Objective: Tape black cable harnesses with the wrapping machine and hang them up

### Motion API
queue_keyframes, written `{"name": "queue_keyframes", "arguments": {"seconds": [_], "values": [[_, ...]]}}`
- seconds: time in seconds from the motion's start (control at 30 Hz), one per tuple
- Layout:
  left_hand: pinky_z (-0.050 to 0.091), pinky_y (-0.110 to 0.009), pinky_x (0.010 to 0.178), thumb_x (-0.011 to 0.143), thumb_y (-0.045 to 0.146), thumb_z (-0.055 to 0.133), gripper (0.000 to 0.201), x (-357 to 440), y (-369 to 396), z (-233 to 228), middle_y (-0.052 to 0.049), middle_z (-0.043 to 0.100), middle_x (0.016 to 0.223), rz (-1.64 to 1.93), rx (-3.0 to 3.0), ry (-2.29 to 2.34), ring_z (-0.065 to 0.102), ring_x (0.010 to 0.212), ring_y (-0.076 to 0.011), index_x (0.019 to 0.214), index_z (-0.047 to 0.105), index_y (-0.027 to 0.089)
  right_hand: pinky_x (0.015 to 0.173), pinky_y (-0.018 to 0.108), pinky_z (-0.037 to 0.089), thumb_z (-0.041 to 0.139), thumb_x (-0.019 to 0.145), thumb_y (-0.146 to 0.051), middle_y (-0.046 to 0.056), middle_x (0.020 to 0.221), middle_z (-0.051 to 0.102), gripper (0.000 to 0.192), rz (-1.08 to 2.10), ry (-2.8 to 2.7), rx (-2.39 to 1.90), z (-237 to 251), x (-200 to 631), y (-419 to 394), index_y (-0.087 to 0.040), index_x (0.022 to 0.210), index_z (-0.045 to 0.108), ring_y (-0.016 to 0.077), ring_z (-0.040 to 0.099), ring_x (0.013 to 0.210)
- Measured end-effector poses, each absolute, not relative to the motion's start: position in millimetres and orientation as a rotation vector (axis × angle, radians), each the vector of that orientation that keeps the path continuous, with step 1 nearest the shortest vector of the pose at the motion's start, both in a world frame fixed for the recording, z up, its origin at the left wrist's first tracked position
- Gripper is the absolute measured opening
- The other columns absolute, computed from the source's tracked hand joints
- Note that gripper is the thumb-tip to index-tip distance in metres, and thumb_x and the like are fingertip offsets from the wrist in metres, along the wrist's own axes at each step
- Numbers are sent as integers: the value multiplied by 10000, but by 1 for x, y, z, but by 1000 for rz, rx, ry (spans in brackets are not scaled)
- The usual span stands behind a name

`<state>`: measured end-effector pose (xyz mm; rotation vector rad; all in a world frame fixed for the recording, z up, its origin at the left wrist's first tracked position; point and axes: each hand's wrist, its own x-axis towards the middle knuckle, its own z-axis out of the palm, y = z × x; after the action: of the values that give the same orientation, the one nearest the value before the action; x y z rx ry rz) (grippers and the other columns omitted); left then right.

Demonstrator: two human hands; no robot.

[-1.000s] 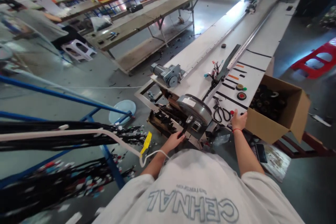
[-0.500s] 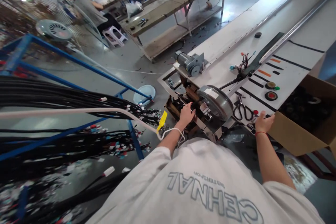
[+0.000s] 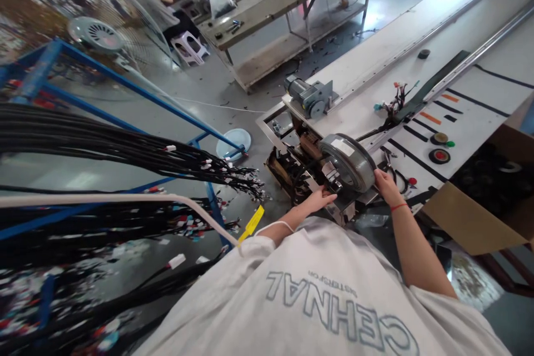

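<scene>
Factory assy workshop: long white conveyor bench (image 3: 375, 61), hanging wire harnesses (image 3: 125, 150), motor (image 3: 311, 97), workbenches (image 3: 275, 5).

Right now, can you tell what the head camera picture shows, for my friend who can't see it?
A person in a white T-shirt leans over the end of a long white workbench, with the left hand and right hand on either side of a grey round drum. Bundles of black cables hang on the left, and a cardboard box sits on the right.
</scene>
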<state>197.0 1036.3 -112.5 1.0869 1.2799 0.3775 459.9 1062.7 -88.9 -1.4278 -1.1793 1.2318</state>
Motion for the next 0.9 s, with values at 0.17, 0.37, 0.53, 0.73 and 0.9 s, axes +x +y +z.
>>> {"name": "queue_keyframes", "arguments": {"seconds": [0.17,0.37,0.53,0.73,0.9], "values": [[561,-283,725,786,421,777,557,217,1024,-112,-106,693,1080,378,829,1135,693,802,-167,1219,568,139,609,264,452,681,631,-807,21,667,611,649,1151,-1111,-1508,-59,448,1080,-159,677,677,199,561,690],[554,-280,776,862,388,711,381,232,1016,-101,-130,675,1163,486,596,1085,703,841,-158,1123,620,126,529,250,440,718,579,-813,29,689,645,700,1239,-908,-1473,-45,424,1088,-139,767,735,188,575,637],[531,-257,701,840,315,736,347,239,1027,-104,-90,708,1005,496,738,1152,683,815,-155,1102,612,123,521,250,454,739,606,-774,30,715,664,658,1263,-832,-1426,-55,425,1084,-144,793,739,190,590,639],[482,-257,685,658,444,851,460,215,1041,-93,-51,675,870,585,1177,1304,601,768,-156,937,662,132,517,269,491,751,608,-757,29,671,653,629,1347,-825,-1429,-62,431,1085,-156,790,724,229,628,671],[402,-203,588,680,487,820,451,219,1043,-94,11,584,727,739,718,1389,514,643,-86,893,651,127,591,289,544,742,636,-749,19,659,648,602,1353,-830,-1380,-79,438,1083,-175,813,711,245,652,739]]}}
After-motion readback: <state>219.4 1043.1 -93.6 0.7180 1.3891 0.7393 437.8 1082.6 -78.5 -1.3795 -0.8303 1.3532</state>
